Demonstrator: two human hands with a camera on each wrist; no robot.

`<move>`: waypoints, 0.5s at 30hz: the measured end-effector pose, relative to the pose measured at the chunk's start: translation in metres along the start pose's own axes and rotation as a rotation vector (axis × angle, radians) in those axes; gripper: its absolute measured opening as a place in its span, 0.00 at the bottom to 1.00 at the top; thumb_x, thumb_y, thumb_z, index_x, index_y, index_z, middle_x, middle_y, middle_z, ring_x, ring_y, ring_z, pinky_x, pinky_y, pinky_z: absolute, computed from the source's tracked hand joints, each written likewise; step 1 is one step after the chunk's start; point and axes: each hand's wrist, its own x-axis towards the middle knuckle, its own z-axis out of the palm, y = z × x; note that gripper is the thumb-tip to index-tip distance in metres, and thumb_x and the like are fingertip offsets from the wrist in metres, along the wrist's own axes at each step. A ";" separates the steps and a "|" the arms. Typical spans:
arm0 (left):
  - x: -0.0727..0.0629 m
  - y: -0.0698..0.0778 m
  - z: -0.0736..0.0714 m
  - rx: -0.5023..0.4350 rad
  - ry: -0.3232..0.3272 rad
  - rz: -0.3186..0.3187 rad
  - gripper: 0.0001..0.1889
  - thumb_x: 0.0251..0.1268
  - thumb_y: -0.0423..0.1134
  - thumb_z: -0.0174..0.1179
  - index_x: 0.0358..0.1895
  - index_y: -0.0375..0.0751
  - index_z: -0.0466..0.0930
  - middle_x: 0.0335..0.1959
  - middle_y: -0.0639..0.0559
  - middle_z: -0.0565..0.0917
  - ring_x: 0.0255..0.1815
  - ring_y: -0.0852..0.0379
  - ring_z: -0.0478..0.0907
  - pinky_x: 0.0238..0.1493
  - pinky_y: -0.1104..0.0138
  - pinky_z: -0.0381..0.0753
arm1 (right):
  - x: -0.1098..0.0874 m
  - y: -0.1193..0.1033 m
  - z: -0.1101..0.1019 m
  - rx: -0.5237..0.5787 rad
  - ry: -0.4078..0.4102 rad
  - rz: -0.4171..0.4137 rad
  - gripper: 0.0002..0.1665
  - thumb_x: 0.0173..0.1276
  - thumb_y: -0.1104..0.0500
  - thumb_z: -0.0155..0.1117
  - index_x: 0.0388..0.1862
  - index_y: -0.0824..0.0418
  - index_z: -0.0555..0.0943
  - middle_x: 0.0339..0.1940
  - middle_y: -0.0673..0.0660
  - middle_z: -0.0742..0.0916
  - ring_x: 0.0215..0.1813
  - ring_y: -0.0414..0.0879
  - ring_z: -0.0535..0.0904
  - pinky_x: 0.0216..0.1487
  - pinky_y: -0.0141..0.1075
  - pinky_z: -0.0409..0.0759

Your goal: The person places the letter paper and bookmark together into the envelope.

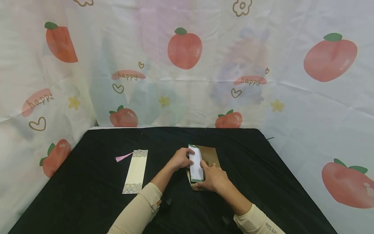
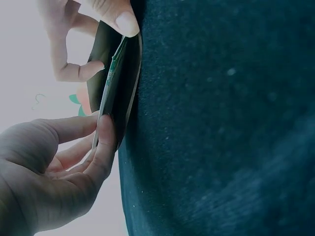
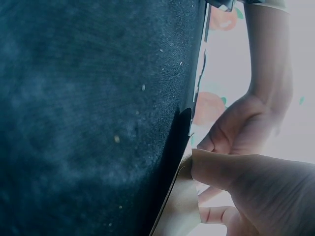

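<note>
A long white bookmark [image 1: 196,165] with green decorated ends lies over the gold-brown paper envelope [image 1: 208,154] in the head view. My left hand [image 1: 181,158] pinches the bookmark at its left edge, thumb on one face and fingers on the other, as the left wrist view shows. There the bookmark stands tilted between the envelope's two dark-looking sides. My right hand [image 1: 214,177] holds the envelope at its near end, its thumb [image 3: 204,167] on the lower edge and a bent finger on the upper side. Part of the envelope is hidden under the right hand.
To the left lies a cream bookmark [image 1: 135,172] with patterned ends and a pink tassel [image 1: 123,157]. A black cloth [image 1: 96,182] covers the table. A white curtain [image 1: 204,97] printed with fruit hangs behind and at both sides.
</note>
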 end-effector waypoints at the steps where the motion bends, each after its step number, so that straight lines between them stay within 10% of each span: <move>1: 0.000 0.000 0.001 0.005 0.001 -0.001 0.22 0.58 0.19 0.69 0.57 0.28 0.82 0.33 0.45 0.76 0.25 0.53 0.81 0.27 0.65 0.85 | 0.000 0.000 0.000 -0.001 0.000 -0.001 0.49 0.53 0.38 0.83 0.67 0.54 0.69 0.43 0.68 0.82 0.43 0.64 0.82 0.37 0.57 0.81; 15: 0.003 0.000 0.009 0.039 -0.005 0.023 0.22 0.60 0.20 0.69 0.58 0.29 0.81 0.32 0.46 0.78 0.21 0.56 0.79 0.23 0.67 0.82 | -0.002 0.000 -0.002 -0.013 0.006 -0.006 0.46 0.53 0.37 0.82 0.63 0.53 0.69 0.43 0.68 0.82 0.43 0.64 0.82 0.37 0.58 0.81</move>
